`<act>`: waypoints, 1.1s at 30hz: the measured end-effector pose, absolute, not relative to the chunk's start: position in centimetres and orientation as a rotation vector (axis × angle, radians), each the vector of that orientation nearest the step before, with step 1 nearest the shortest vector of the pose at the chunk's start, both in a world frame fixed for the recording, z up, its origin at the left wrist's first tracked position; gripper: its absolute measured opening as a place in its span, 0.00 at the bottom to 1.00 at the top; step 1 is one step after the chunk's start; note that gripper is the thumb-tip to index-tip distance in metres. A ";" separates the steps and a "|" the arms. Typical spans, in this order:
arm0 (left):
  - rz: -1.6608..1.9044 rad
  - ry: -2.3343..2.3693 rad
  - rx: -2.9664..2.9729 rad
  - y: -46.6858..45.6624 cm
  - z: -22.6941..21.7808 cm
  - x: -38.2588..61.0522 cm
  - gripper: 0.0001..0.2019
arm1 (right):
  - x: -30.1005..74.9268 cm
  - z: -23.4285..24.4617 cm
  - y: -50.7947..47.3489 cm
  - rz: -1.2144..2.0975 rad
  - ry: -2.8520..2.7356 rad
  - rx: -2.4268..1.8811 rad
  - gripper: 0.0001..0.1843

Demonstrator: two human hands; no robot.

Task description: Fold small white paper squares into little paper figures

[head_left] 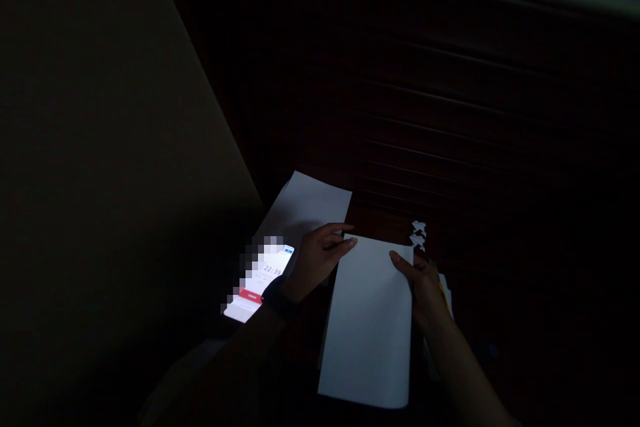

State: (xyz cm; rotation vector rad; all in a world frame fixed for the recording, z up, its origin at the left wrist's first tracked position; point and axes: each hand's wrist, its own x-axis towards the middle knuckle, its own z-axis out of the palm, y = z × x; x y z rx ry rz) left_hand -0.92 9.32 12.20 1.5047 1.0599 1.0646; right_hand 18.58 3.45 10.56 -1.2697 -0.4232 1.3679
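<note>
A white sheet of paper [373, 327], apparently folded over with a rounded right edge, is held up in front of me. My right hand [426, 290] grips its upper right side, thumb on the front and fingers behind. At the upper left corner, my left hand [317, 255] has its thumb over the paper's edge. The left index finger reaches out just above that corner; the other left fingers are partly hidden. A dark band circles my left wrist.
Left of my left hand lies a lit phone [260, 285] showing a timer. More white paper [315, 203] lies behind that hand. Small torn or cut paper pieces [419, 235] sit beyond my right hand. Something yellow and white [446, 293] is partly hidden beside it. The surroundings are very dark.
</note>
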 end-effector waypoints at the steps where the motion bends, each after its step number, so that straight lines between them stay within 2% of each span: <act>1: 1.061 1.053 1.495 9.3 12.2 -0.9 0.14 | 18.6 10.5 3.5 1.364 -0.422 -1.275 0.16; 33: 1.038 1.073 1.472 9.4 12.0 -1.0 0.12 | 18.8 10.4 3.3 1.386 -0.496 -1.214 0.14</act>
